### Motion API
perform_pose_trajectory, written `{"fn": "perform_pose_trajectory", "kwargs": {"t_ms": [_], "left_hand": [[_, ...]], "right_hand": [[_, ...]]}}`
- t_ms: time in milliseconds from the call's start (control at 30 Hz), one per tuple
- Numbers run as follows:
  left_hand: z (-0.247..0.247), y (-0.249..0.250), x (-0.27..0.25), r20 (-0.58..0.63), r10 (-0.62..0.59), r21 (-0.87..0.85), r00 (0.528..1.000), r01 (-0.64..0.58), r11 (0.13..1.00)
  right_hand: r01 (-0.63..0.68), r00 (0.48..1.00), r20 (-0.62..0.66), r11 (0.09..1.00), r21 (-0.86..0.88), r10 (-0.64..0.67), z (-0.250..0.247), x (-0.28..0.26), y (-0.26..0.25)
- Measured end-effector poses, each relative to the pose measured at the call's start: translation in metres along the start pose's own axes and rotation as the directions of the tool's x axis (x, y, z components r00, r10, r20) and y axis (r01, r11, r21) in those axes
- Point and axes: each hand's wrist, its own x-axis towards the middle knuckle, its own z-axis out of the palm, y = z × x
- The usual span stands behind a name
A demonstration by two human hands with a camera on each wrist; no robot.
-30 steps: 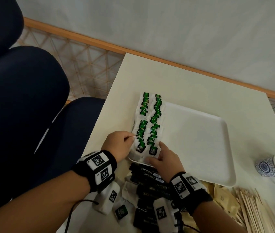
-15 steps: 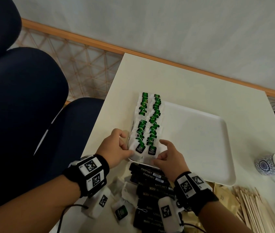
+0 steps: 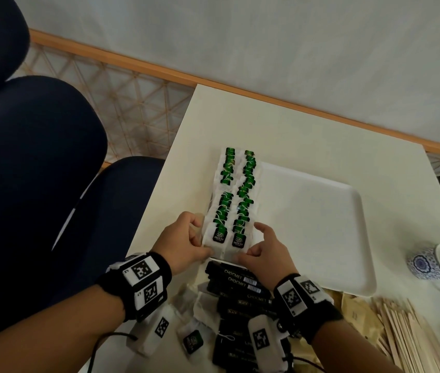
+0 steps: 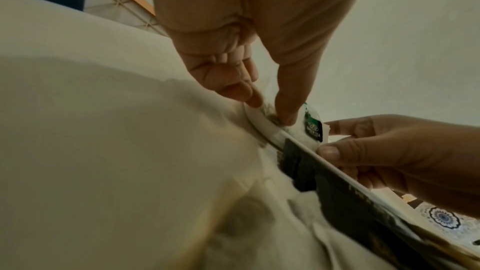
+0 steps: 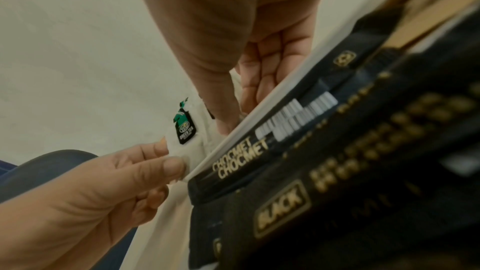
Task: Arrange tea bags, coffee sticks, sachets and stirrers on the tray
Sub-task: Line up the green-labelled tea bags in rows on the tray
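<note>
A white tray [image 3: 318, 227] lies on the table and carries two rows of green-tagged tea bags [image 3: 245, 184] along its left side. My left hand [image 3: 199, 239] pinches the white paper of the nearest left tea bag [image 3: 218, 236] at the tray's near left corner. My right hand [image 3: 251, 244] pinches the nearest right tea bag [image 3: 238, 242] between thumb and forefinger. In the right wrist view my left hand [image 5: 174, 157] grips the bag's edge below its tag [image 5: 185, 129]. Black coffee sticks [image 3: 237, 288] lie piled just in front of the tray.
A loose tea bag [image 3: 193, 341] lies near my left wrist. Wooden stirrers [image 3: 407, 337] and brown sachets [image 3: 356, 316] lie at the near right. A patterned mug [image 3: 439, 262] stands right of the tray. A dark blue chair [image 3: 38, 184] stands left of the table.
My left hand let go of a thread on the left row and took hold of the nearest left bag. My right hand lifted its fingers and now pinches the nearest right bag.
</note>
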Motion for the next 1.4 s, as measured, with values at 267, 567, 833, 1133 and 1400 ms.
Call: {"fn": "perform_pose_trajectory", "kwargs": {"t_ms": [267, 567, 833, 1133, 1400], "left_hand": [[0.002, 0.007, 0.016, 0.023, -0.056, 0.031, 0.998, 0.056, 0.998], [0.002, 0.014, 0.013, 0.073, -0.011, 0.167, 0.997, -0.001, 0.986], [-0.009, 0.01, -0.002, 0.023, -0.003, 0.188, 1.0, -0.001, 0.982], [-0.014, -0.019, -0.076, 0.298, 0.098, 0.482, 0.949, -0.238, 0.843], [0.019, -0.033, -0.099, 0.235, 0.08, 0.594, 0.969, -0.209, 0.777]], "right_hand": [[0.015, 1.0, -0.014, 1.0, -0.019, -0.015, -0.002, 0.016, -0.001], [0.116, 0.993, 0.041, 0.988, -0.101, -0.112, 0.0, 0.016, -0.002], [0.097, 0.993, -0.05, 0.99, -0.102, -0.103, -0.009, -0.009, -0.002], [0.4, 0.916, 0.215, 0.793, -0.46, -0.338, 0.014, -0.083, -0.008], [0.445, 0.885, 0.216, 0.607, -0.658, -0.413, 0.058, -0.096, -0.005]]}}
